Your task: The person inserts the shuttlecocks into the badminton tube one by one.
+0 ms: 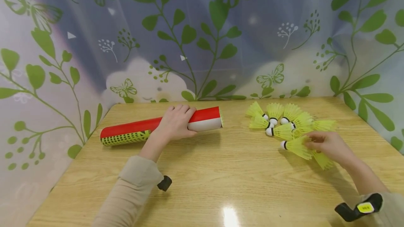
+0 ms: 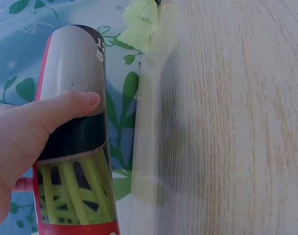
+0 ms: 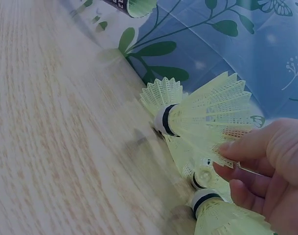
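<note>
My left hand [image 1: 176, 123] grips a red and white shuttlecock tube [image 1: 205, 120] from above, near its right end. In the left wrist view the thumb lies across the tube [image 2: 75, 63], and yellow-green shapes show through a window in its side. On the right, my right hand [image 1: 329, 146] pinches the skirt of a yellow shuttlecock [image 1: 296, 147] between thumb and fingers. Its white cork with a black band points left, as the right wrist view of the shuttlecock [image 3: 207, 115] also shows. Several more yellow shuttlecocks [image 1: 291, 111] lie in a loose pile just behind it.
A wooden table [image 1: 195, 171] carries everything. Behind it and at the sides hangs a curtain [image 1: 252, 45] printed with green leaves and butterflies. One shuttlecock [image 1: 322, 160] lies under and beside the right hand. Black straps [image 1: 359, 207] sit on the wrists.
</note>
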The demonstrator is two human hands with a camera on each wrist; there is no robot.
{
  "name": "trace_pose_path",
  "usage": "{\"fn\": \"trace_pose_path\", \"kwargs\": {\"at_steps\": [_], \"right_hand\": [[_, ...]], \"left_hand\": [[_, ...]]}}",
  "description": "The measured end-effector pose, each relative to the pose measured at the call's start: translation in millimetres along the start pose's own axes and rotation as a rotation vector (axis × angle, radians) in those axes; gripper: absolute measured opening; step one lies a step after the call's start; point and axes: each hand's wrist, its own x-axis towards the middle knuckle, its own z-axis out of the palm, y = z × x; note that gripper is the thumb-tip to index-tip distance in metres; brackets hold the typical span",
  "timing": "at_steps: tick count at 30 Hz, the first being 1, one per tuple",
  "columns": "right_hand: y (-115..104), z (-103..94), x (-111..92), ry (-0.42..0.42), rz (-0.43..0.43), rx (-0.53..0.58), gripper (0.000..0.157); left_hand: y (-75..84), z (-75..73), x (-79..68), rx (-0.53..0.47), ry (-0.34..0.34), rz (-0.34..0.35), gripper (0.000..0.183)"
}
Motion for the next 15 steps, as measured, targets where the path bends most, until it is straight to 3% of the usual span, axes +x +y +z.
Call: {"fn": "trace_pose_path", "kwargs": {"at_steps": [15], "right_hand": [[-14, -13.2, 5, 0.021, 0.034, 0.096, 0.047]], "left_hand": [[-1.0, 2.0, 0.6, -0.007, 0.001, 0.008, 0.069]]}}
